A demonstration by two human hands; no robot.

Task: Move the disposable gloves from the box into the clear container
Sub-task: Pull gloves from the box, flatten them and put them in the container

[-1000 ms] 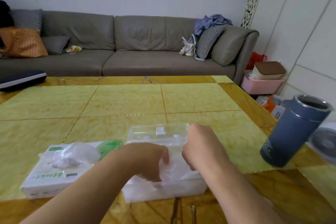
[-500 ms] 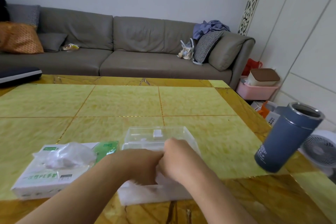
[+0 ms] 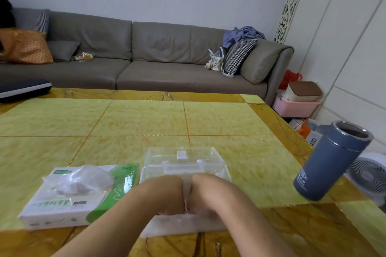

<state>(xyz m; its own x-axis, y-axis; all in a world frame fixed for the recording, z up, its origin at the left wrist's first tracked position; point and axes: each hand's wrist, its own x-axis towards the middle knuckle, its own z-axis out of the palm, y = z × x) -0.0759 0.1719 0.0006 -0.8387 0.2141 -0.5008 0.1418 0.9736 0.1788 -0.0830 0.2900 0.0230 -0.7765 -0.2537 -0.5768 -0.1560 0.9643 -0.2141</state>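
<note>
A white and green glove box (image 3: 69, 206) lies on the table at the left, with a crumpled tuft of clear gloves (image 3: 83, 179) sticking out of its top slot. Right beside it stands the clear container (image 3: 223, 168), its lid (image 3: 181, 155) tipped open at the back. My left hand (image 3: 167, 196) and my right hand (image 3: 211, 192) are pushed down side by side into the container. Their fingers curl down into a wad of translucent gloves (image 3: 187, 194) that shows between them. The fingertips are hidden.
A blue steel tumbler (image 3: 332, 160) without a lid stands near the table's right edge. A white fan (image 3: 369, 175) and a pink bin (image 3: 294, 106) sit on the floor beyond it. A dark flat case (image 3: 23, 87) lies at the far left, with a grey sofa (image 3: 158, 73) behind the table.
My two hands have come together from apart and sunk deeper into the container, pressing the glove wad down. The camera has tilted slightly.
</note>
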